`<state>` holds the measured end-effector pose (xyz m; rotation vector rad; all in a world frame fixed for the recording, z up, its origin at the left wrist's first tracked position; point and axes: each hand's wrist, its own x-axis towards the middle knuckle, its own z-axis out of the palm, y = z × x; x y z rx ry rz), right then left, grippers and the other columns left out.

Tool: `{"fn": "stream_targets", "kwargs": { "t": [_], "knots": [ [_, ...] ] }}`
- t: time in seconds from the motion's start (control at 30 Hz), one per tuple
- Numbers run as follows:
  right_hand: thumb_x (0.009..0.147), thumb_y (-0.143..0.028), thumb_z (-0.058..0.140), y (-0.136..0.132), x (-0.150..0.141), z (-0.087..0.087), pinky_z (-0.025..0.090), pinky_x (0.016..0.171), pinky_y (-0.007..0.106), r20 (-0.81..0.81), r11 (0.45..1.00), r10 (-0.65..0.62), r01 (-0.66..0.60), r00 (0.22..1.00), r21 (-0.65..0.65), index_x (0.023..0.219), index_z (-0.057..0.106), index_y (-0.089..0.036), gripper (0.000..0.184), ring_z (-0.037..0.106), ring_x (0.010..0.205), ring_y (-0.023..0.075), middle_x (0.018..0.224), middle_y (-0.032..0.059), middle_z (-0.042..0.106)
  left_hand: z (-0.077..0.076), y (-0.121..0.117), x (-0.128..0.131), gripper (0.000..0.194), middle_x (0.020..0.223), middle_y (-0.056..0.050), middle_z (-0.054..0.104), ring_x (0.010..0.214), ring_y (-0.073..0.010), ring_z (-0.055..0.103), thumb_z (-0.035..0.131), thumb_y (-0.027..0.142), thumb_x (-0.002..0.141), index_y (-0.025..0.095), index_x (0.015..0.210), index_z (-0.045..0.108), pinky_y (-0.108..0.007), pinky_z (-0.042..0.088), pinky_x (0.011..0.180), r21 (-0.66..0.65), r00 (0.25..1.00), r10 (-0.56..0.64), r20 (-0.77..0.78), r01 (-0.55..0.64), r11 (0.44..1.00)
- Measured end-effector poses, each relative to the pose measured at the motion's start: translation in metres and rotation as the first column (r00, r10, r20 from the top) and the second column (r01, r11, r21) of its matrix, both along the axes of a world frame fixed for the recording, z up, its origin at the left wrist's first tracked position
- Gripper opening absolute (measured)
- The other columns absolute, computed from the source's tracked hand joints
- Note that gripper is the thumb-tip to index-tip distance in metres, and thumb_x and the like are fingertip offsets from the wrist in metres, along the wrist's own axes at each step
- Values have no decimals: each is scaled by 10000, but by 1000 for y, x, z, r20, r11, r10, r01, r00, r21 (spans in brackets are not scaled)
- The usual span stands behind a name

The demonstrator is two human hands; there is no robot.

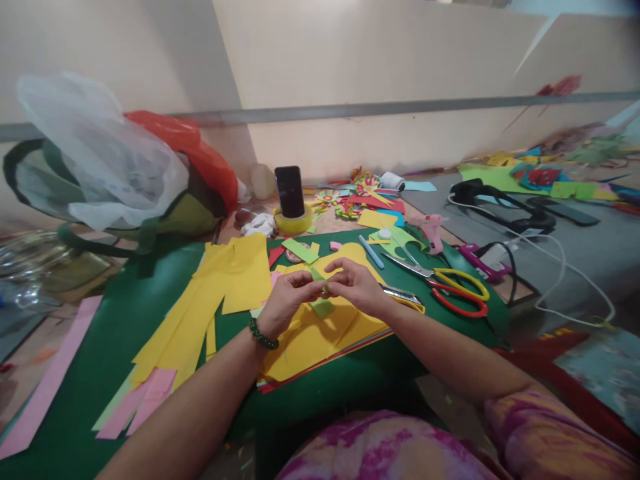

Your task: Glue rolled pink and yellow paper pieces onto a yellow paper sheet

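Between the fingertips of my left hand [293, 297] and my right hand [357, 285] is a small light-green paper piece [317, 274]. Both hands pinch it just above a stack of yellow paper [320, 340], whose lower layers show red and blue edges. Another green scrap [323, 307] lies on the stack beneath my fingers. A box cutter [403, 293] rests to the right of my right hand. Beyond it lie scissors with one yellow and one red handle [457, 293]. Past my fingers, a green paper strip [300, 251] lies on the green mat.
Yellow paper strips [200, 300] and pink strips [55, 373] spread to the left. A phone [289, 191] stands in a roll of yellow tape [293, 223]. Paper flowers [367, 183] lie at the back. A pink glue gun [434, 233] and white cable [560, 267] are right; bags [100, 160] stand left.
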<state>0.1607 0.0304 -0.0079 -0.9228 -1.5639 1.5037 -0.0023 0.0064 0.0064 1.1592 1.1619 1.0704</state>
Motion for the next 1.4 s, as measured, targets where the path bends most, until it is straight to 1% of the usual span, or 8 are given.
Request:
{"fn": "stream_targets", "kwargs": {
  "t": [0.2,0.37,0.5,0.63,0.87,1.03,1.13,1.4],
  "knots": [
    [713,-333,696,1,0,-5,528,668,313,74,999,-16,13,997,53,935,487,-209,329,717,704,196,715,20,727,0,-1,1,349,538,15,583,562,-117,543,794,437,574,165,555,576,-249,451,587,24,999,24,-33,-23,999],
    [679,-378,755,4,2,-5,530,660,305,16,1000,18,-18,1000,-12,919,487,-210,397,710,666,183,662,-4,716,3,-2,0,331,572,7,599,606,-126,566,797,427,578,155,564,609,-248,459,615,-13,999,-27,-29,27,1000],
    [665,-328,764,5,4,-4,527,673,302,-15,997,37,-38,999,-67,920,488,-209,394,711,664,177,648,-15,715,1,-1,-2,317,621,-27,656,641,-151,598,805,426,574,143,625,673,-273,483,655,-21,999,-39,-23,38,999],
    [678,-271,720,5,4,-3,519,675,298,-12,996,45,-46,999,-76,929,487,-207,349,709,675,171,661,-15,715,-2,0,-3,318,623,-32,668,629,-150,607,826,405,550,139,641,680,-280,496,663,-26,1000,-7,-10,7,1000],
    [651,-254,715,4,3,-1,474,630,282,97,994,-92,85,991,71,881,520,-204,305,643,630,148,658,-24,675,2,-1,-1,348,618,3,620,593,-135,591,842,410,515,154,643,644,-271,493,626,-26,999,37,-20,-38,999],
    [621,-243,730,6,7,1,479,622,281,62,999,-43,44,997,-9,878,513,-208,339,634,603,143,622,-43,654,3,-3,0,344,633,13,606,635,-131,602,840,408,534,147,634,639,-262,493,665,-72,999,-51,8,51,996],
    [622,-232,721,6,8,1,472,624,279,73,999,-17,19,997,-27,889,506,-210,343,638,606,144,620,-45,655,0,-2,-1,329,622,-17,651,635,-147,624,826,423,556,146,636,668,-271,502,670,-78,999,-43,-3,42,996],
    [663,-270,685,3,4,0,432,574,256,171,990,-97,78,981,115,878,488,-214,297,609,586,140,623,-34,645,-4,0,-1,332,610,-46,690,638,-160,655,812,450,582,139,640,709,-254,511,649,-57,997,-43,-61,39,998]
  ]
}}
